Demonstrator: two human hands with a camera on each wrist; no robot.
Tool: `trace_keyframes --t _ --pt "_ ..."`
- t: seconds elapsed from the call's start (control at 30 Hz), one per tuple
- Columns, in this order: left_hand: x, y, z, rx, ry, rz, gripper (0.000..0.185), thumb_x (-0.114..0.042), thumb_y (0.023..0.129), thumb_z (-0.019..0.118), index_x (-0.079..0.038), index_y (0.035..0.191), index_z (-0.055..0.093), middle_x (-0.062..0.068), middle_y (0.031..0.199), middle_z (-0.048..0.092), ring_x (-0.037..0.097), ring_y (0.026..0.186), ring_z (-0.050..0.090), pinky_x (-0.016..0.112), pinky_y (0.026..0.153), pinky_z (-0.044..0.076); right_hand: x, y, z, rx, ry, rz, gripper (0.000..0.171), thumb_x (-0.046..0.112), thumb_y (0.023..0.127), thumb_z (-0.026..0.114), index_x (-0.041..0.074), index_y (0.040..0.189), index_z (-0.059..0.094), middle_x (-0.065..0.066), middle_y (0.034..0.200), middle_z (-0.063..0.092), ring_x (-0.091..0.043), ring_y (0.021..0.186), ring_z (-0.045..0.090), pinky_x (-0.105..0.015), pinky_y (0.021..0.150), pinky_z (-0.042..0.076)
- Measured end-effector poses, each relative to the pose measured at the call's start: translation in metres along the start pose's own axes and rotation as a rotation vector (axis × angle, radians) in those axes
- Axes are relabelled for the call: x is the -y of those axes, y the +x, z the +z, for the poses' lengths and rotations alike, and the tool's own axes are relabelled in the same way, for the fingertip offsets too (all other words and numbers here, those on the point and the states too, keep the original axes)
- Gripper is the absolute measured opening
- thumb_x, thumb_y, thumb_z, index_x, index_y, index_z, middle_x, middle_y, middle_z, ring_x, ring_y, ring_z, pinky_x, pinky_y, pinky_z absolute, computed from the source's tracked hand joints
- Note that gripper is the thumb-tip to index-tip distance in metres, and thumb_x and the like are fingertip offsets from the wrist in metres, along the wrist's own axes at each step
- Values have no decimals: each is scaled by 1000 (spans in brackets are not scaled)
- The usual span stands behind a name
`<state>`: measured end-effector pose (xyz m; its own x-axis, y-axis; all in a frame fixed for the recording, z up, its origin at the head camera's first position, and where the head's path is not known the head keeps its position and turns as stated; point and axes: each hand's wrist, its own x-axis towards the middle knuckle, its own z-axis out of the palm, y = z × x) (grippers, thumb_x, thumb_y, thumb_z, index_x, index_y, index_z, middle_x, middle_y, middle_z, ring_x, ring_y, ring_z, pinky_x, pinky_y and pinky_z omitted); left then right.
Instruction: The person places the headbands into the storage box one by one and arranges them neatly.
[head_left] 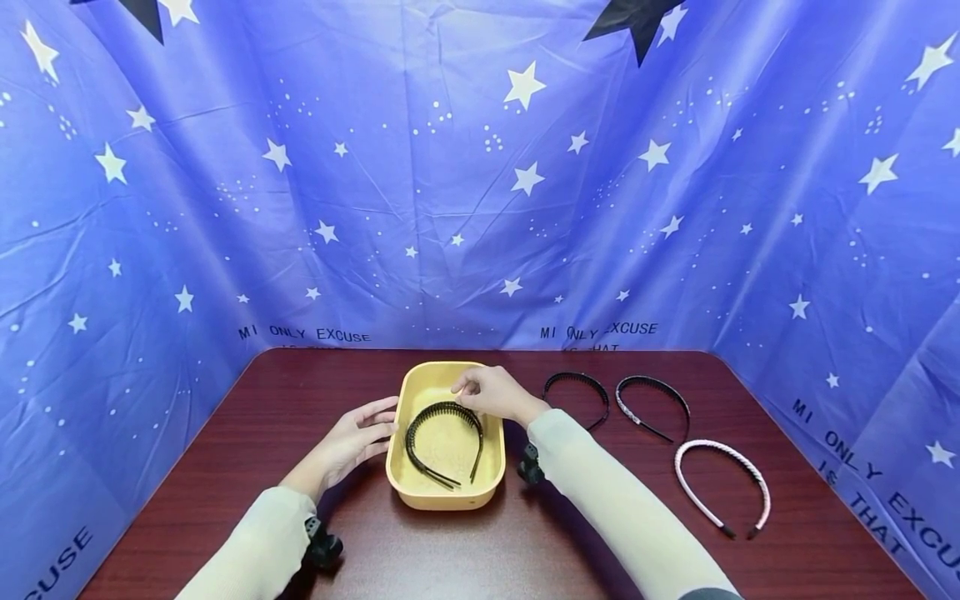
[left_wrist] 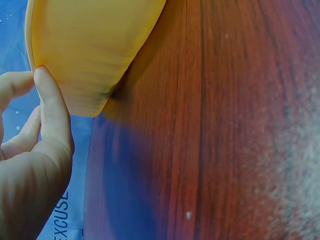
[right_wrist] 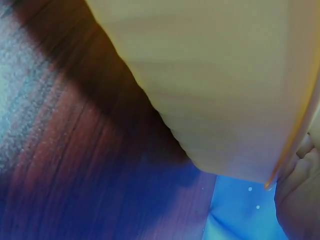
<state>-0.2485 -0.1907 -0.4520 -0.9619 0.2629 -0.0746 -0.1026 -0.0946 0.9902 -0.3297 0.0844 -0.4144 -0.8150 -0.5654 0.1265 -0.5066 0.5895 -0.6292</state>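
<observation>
A yellow tray (head_left: 442, 498) stands in the middle of the dark red table (head_left: 285, 400). Inside it lies a black toothed headband (head_left: 420, 429), ends toward me. My left hand (head_left: 378, 425) has straight fingers laid against the tray's left wall; the left wrist view shows its thumb (left_wrist: 50, 110) touching the tray (left_wrist: 90, 45). My right hand (head_left: 468, 392) hovers over the far right of the tray, fingers curled down onto the headband's arch. Whether it pinches the headband is hidden. The right wrist view shows only the tray's outer wall (right_wrist: 215, 85) and a bit of fingers (right_wrist: 300, 185) at its rim.
Three more headbands lie on the table to the right: a black one (head_left: 592, 389), a black beaded one (head_left: 660, 385) and a pink-white one (head_left: 750, 472). Blue star-printed cloth (head_left: 480, 208) walls in the table at the back and sides.
</observation>
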Motion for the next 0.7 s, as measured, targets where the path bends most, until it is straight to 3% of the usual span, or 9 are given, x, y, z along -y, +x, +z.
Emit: trace_keyframes --t 0.23,0.7 --pt "1 0 -1 5 -4 4 64 0 96 61 4 153 32 31 140 45 20 107 62 32 89 55 -1 -4 1 -20 25 -20 18 12 91 71 4 108 72 5 84 69 -13 61 65 -24 61 55" --pt "1 -1 0 5 -5 6 64 -1 97 61 3 153 32 30 141 45 18 108 62 32 91 54 1 -9 -5 -9 -27 -78 19 13 92 72 5 109 72 7 87 69 -7 75 63 -26 72 54"
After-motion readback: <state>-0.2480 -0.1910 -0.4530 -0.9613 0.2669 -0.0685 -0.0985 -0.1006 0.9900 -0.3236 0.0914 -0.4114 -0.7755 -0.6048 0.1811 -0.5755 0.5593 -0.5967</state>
